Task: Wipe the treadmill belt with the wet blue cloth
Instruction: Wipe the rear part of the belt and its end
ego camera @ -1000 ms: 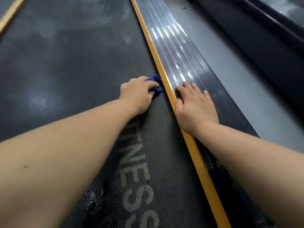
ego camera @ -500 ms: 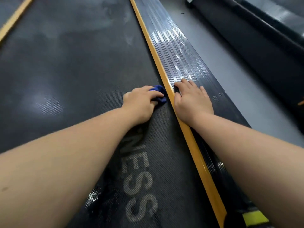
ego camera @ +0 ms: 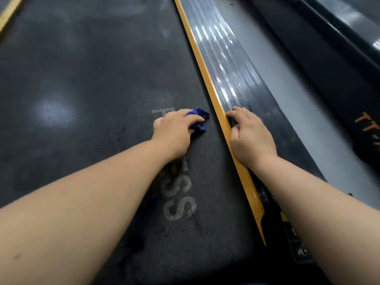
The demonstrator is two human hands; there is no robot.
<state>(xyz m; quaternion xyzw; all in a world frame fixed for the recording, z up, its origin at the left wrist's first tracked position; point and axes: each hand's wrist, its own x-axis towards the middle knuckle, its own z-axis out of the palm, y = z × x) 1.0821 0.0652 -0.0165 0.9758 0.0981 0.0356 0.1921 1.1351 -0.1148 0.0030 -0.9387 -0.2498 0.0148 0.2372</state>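
The dark textured treadmill belt (ego camera: 86,79) fills the left and middle of the view, with grey printed letters and damp smears on it. My left hand (ego camera: 173,131) grips a small bunched blue cloth (ego camera: 199,120) and presses it on the belt close to the right edge. Only the cloth's far end shows past my fingers. My right hand (ego camera: 250,136) rests palm down on the ribbed black side rail (ego camera: 230,64), fingers bent, its thumb against the yellow trim strip (ego camera: 205,70).
A second yellow strip (ego camera: 9,13) runs along the belt's far left edge. Right of the side rail lies a grey floor strip (ego camera: 308,95), then the black frame of a neighbouring machine (ego camera: 337,58) with orange lettering.
Both hands have slid back toward me along the belt and the rail. The cloth now sits a little further left of the yellow strip, and more letters show beyond my left hand.
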